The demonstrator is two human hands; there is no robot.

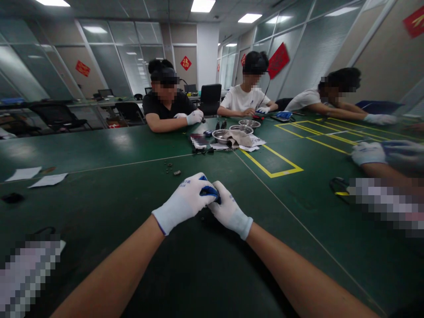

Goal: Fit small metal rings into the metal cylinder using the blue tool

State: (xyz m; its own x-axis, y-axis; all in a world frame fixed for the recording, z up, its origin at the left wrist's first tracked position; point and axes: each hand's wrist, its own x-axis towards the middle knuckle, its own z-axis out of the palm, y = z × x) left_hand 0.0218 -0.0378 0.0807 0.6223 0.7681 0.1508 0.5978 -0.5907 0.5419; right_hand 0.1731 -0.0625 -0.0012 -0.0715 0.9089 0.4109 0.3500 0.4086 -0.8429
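Note:
My left hand (187, 198), in a white glove with blue palm coating, is closed with its fingers curled against my right. My right hand (229, 207), gloved the same way, meets it at the fingertips, also closed. Whatever lies between them is hidden by the gloves; only a dark bit shows at the fingers. Both hands are just above the green tabletop (159, 274). Beyond my left hand lie a small metal piece (177, 172) and several tiny metal parts (169, 164). A tiny dark bit (202, 218) is on the table beneath my hands.
Steel bowls (220, 136), a beige cloth (237, 138) and dark bottles (224, 125) stand ahead. Yellow tape (271, 175) marks the table. White papers (48, 179) lie left. Co-workers sit across and to the right; one gloved hand (368, 153) is at the right.

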